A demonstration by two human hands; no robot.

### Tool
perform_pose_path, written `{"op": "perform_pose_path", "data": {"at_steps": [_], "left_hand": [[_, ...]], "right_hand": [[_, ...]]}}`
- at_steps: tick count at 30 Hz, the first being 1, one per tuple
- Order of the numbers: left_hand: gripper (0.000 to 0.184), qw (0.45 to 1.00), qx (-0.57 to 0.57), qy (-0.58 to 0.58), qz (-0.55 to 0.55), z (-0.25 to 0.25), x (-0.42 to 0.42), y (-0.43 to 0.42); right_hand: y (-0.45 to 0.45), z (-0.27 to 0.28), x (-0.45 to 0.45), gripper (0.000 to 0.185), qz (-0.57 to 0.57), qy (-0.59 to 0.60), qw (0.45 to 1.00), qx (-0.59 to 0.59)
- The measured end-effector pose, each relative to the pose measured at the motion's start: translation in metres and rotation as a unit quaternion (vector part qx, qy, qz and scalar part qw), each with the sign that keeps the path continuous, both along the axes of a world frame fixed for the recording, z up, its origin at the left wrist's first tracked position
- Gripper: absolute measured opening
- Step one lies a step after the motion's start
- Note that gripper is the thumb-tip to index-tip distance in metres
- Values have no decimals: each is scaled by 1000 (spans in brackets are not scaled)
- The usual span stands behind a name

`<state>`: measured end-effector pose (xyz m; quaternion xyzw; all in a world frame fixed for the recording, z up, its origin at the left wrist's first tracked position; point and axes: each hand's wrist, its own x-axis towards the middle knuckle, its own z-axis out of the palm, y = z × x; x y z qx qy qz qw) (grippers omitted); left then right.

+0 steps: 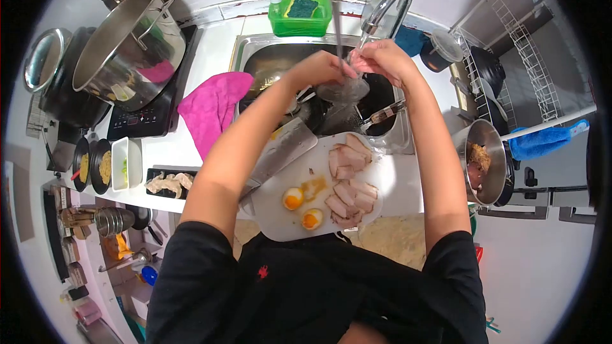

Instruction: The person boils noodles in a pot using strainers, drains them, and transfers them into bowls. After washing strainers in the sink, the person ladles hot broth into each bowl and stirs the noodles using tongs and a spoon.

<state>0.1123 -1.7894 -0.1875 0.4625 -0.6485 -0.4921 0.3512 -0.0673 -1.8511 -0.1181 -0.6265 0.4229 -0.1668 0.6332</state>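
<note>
Over the sink (403,137), a long-handled ladle (343,91) stands with its handle pointing up and its round head low, partly blurred by water. My left hand (322,68) has its fingers closed on the lower handle. Beneath the tap (389,9), my right hand (382,60) is wet, its fingers curled together beside the ladle; what they grip is unclear. A wide cleaver (284,150) lies across the corner of a white cutting board (271,220). On the board are sliced pork (350,194) and two egg halves (293,199).
A magenta cloth (217,105) lies left of the sink, near a large steel pot (118,57) on an induction cooker (143,121). Behind the sink sits a green basin (299,22) with a sponge. To the right are a steel pot (481,162) with food and a wire rack (529,70).
</note>
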Motion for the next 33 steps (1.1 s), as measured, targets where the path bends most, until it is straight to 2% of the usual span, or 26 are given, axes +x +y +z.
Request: {"op": "perform_pose_path", "data": {"at_steps": [1, 4, 5, 7, 8, 9, 10, 11, 12, 14, 15, 16, 17, 20, 22, 24, 26, 28, 30, 32, 33], "left_hand": [[12, 999, 21, 49, -5, 6, 10, 3], [17, 982, 145, 113, 51, 18, 36, 9], [22, 987, 135, 58, 71, 17, 32, 8], [21, 998, 31, -9, 63, -11, 17, -3], [21, 997, -21, -42, 58, -20, 7, -9], [19, 987, -38, -121, 103, -5, -13, 2], [19, 987, -32, -104, 120, -8, -24, -1], [19, 986, -27, -86, 137, -11, -32, -4], [19, 985, -24, -69, 155, -12, -35, -7], [20, 981, -11, -47, 187, 9, -31, -2], [20, 979, -22, -38, 200, 11, -23, -4], [20, 976, -31, -29, 213, 14, -15, -2], [20, 980, -30, -3, 198, 18, -4, 2], [18, 958, -14, 120, 260, 50, 17, 18], [20, 957, -24, 60, 282, 97, 26, 41], [21, 942, -95, 132, 293, 122, 31, 52], [21, 932, -148, 139, 300, 139, 37, 61], [20, 882, -250, 146, 372, 126, 34, 62], [17, 865, -191, 15, 463, 77, 24, 67], [17, 899, -124, -136, 398, -2, 32, 65], [16, 898, -133, -133, 398, -5, 24, 74]], "right_hand": [[0, 0, -1, 22, -10, 8, 1000, -25], [5, 1, 3, 19, -10, -53, 998, 20], [8, 1, 7, 19, -10, -76, 996, 42], [13, 2, 15, 20, -10, -120, 989, 85], [6, -3, 14, 20, -12, -85, 995, 49], [-7, -18, 12, 20, -15, -50, 999, 13], [-23, -35, 7, 20, -18, -14, 999, -23], [-42, -54, -1, 23, -37, 93, 988, -119], [-45, -67, -8, 25, -40, 138, 958, -246], [-47, -91, -19, 32, -42, 218, 846, -485], [-49, -108, -22, 41, -2, 202, 826, -526], [-49, -114, -20, 48, 51, 229, 812, -534], [-47, -122, -19, 49, 69, 251, 801, -538], [-48, -142, -11, 51, 95, 334, 768, -538], [-46, -152, -9, 58, 111, 414, 741, -517], [-47, -152, -5, 63, 125, 488, 708, -494], [-53, -147, 0, 63, 137, 543, 685, -466], [-57, -147, 6, 64, 131, 530, 704, -453], [-53, -135, 9, 63, 143, 539, 722, -409], [-43, -113, 10, 61, 127, 523, 750, -384], [-38, -103, 7, 61, 108, 502, 767, -383]]}}
